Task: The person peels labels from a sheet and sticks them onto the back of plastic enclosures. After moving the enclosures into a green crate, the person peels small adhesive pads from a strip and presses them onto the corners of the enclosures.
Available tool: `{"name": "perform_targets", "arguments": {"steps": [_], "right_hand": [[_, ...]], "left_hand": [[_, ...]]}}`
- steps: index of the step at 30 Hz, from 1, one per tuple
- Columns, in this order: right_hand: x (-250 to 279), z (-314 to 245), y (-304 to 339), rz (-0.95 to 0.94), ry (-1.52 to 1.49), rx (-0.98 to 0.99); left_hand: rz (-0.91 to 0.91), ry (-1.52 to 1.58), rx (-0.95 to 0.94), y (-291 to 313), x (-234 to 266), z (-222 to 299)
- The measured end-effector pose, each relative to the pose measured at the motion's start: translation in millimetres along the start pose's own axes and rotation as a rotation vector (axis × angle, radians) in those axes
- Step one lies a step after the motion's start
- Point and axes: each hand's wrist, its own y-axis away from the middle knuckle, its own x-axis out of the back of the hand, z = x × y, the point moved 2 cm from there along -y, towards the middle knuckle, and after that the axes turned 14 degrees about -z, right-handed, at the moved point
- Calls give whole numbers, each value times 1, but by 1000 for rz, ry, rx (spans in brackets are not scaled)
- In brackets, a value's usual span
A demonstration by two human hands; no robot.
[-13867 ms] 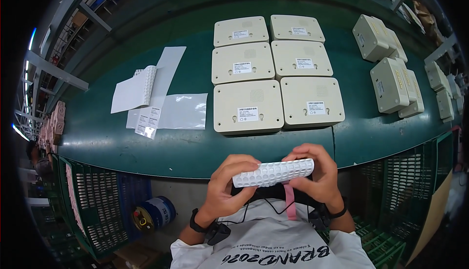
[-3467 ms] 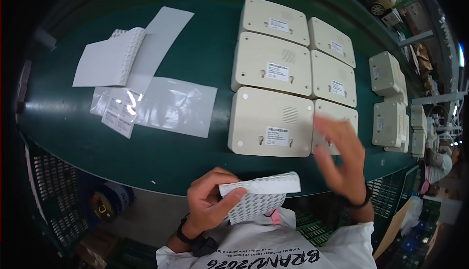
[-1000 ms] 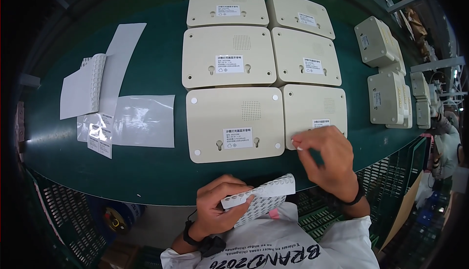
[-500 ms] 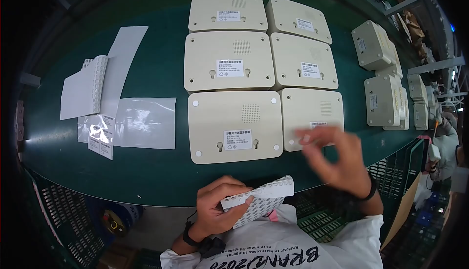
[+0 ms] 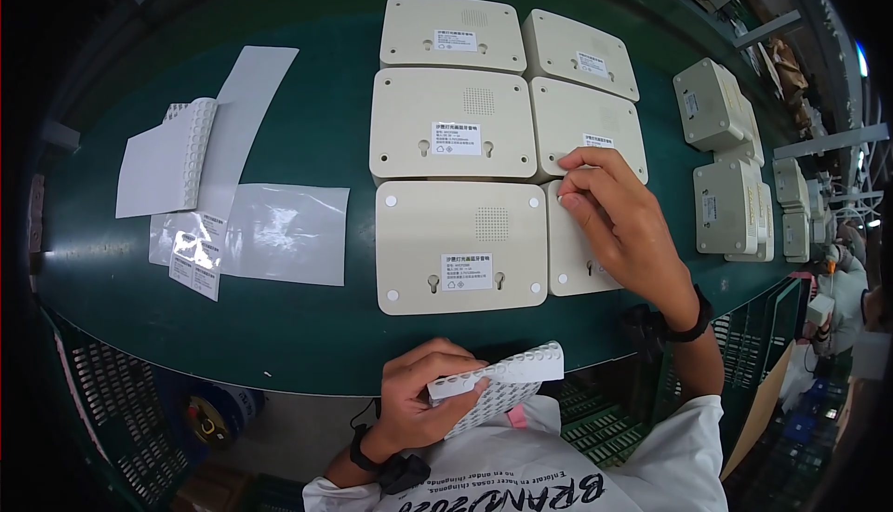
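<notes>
Cream casing (image 5: 456,240) by the worktop's (image 5: 288,331) near edge shows four dots (image 5: 393,296), right neighbour (image 5: 569,259) one, rear casings (image 5: 451,98) none; left grip (image 5: 433,391) holds dot sheet (image 5: 521,363), right grip (image 5: 619,224) pinched, contents unclear.

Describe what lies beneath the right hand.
Under the right hand is the central group's front right cream box, a white dot showing near one corner. The hand hides most of its right side and part of the box behind.

Six boxes (image 5: 510,154) on table (image 5: 307,340), sheets (image 5: 230,163) left; other boxes (image 5: 726,205) right
</notes>
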Motion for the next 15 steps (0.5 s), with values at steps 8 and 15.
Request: {"name": "perform_targets", "arguments": {"steps": [8,15], "right_hand": [[-5,-15,12,-15,466,92],[-7,-25,23,-45,637,80]], "left_hand": [[-3,-5,-13,-1,1,0],[9,61,-39,2,7,-3]]}}
